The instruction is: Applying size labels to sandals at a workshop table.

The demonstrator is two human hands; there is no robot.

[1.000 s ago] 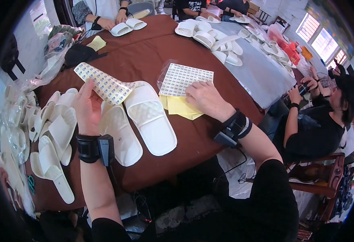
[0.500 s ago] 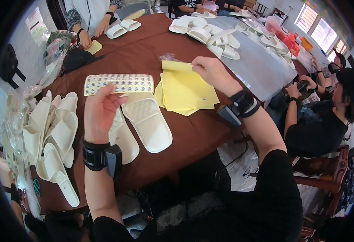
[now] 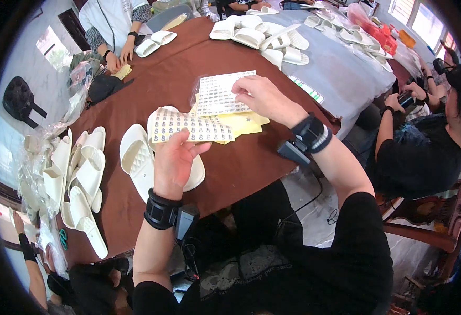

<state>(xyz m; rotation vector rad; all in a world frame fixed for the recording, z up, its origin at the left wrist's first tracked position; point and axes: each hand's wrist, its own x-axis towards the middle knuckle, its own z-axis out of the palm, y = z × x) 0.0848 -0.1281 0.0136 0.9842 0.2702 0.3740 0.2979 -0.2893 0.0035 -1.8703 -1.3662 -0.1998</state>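
Observation:
My left hand (image 3: pixel 175 160) is closed on the lower edge of a printed sticker sheet (image 3: pixel 175 126), thumb on top. Behind it my right hand (image 3: pixel 262 97) has its fingers curled and closed at the right side of a second printed sticker sheet (image 3: pixel 214 97). Yellow sheets (image 3: pixel 246 126) stick out from under the two printed sheets. Beneath my left hand and its sheet lies a pair of cream slippers: the left slipper (image 3: pixel 135 157) shows largely, while the right slipper (image 3: pixel 196 176) is mostly hidden.
Cream slippers (image 3: pixel 88 163) are heaped at the left beside clear plastic wrapping (image 3: pixel 36 173) and green-handled scissors (image 3: pixel 63 239). More slippers (image 3: pixel 251 37) lie across the far table. A black cap (image 3: pixel 103 89) rests near another person's hands (image 3: pixel 120 58). Someone sits at the right (image 3: pixel 425 142).
My left hand has moved right with its sheet, uncovering the left slipper. The sheet at my right hand now shows its printed side where a yellow one was lifted before.

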